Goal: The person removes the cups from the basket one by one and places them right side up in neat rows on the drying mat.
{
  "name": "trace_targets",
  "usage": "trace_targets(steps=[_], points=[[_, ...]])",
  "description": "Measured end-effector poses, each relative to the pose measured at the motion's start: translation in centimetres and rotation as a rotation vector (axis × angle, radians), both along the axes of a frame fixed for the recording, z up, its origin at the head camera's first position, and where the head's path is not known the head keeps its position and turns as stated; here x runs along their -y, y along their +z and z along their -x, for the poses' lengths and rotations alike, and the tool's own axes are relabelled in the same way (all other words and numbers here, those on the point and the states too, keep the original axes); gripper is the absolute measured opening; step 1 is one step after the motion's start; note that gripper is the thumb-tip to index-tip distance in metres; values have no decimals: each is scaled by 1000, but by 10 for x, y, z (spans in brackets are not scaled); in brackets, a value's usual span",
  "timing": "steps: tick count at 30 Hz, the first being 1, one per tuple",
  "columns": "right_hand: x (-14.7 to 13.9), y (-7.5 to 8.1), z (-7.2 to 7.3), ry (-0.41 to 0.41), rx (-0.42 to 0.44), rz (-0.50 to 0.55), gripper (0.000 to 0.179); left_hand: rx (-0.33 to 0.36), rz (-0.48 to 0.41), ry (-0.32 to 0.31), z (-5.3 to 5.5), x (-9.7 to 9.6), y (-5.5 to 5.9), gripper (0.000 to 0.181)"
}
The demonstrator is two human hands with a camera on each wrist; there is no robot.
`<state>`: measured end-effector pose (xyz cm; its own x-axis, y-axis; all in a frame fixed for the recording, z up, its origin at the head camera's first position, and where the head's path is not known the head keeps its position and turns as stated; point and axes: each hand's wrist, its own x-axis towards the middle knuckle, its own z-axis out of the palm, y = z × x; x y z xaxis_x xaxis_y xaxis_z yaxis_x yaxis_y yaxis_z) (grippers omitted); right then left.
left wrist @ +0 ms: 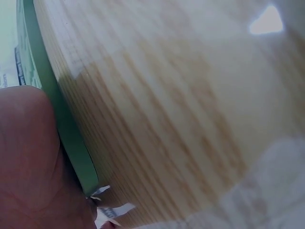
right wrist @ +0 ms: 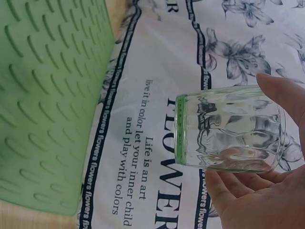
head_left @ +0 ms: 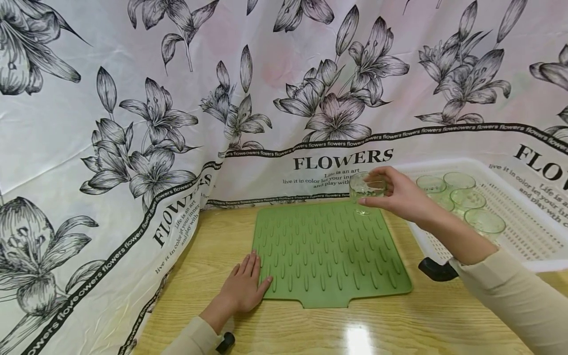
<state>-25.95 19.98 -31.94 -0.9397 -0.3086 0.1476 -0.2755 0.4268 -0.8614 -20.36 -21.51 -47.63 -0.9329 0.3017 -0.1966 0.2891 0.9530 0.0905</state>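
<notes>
A clear drinking glass [head_left: 361, 195] is held by my right hand [head_left: 395, 196] above the far right part of a green ridged mat [head_left: 328, 246]. Thumb and fingers grip the glass [right wrist: 228, 131] from opposite sides in the right wrist view, with its thick base pointing toward the mat side. My left hand [head_left: 245, 286] lies flat with fingers extended at the mat's left edge, touching it. In the left wrist view part of that hand [left wrist: 28, 157] shows beside the mat's green edge [left wrist: 71, 138].
Several similar glasses [head_left: 484, 221] stand in a white perforated plastic basket [head_left: 426, 236] to the right of the mat. Under everything is a wood-grain table [head_left: 199, 261]. A flower-printed cloth [head_left: 248, 172] hangs behind and along the left side.
</notes>
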Motion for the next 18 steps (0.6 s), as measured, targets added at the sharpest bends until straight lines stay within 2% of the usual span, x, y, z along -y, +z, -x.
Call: trace_targets(steps=[5,12,18], points=[[6,0,2,8,7,8,87,3,10,-8,2,1,-4,77],[14,2,4,30,-7,27,83,-20,44,-14,9,7,-19,80],[19,2,4,37,-3,30,85,-30,32,-17,10,8,-20,83]])
